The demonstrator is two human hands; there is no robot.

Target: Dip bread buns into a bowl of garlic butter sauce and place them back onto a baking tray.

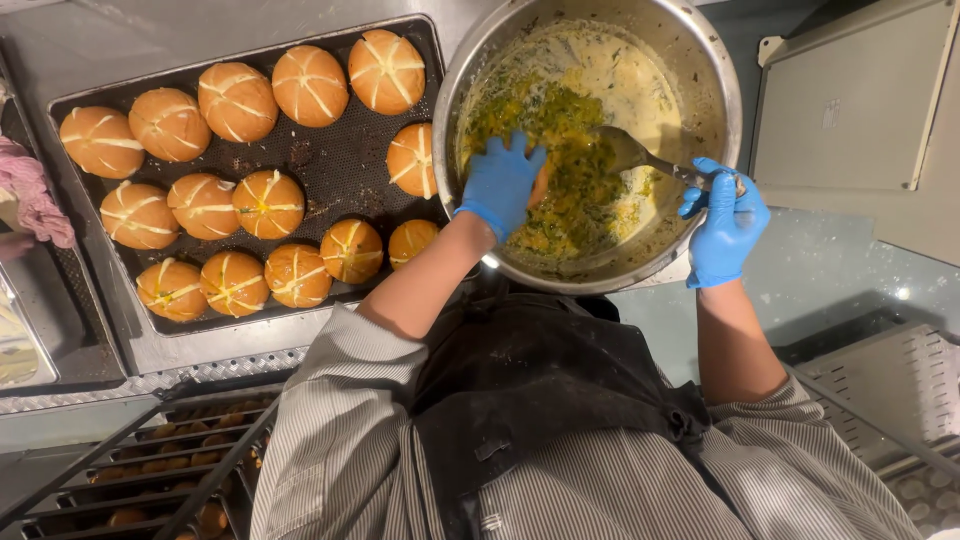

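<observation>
A large steel bowl (700, 60) holds creamy yellow-green herb butter sauce (570, 150). My left hand (500, 182), in a blue glove, is down inside the bowl, closed over a bun (541, 186) that is mostly hidden under it. My right hand (727, 225), also gloved in blue, grips the handle of a metal spoon (632, 153) at the bowl's right rim, with the spoon's head lying in the sauce. Left of the bowl lies a dark perforated baking tray (335, 165) with several round cross-cut buns (238, 101), some showing yellow filling in the cuts.
A pink cloth (30, 195) lies at the far left by a steel tray. A white lidded box (850, 100) stands at the right. Below, a rack (150, 465) holds more buns, and my striped shirt and dark apron fill the foreground.
</observation>
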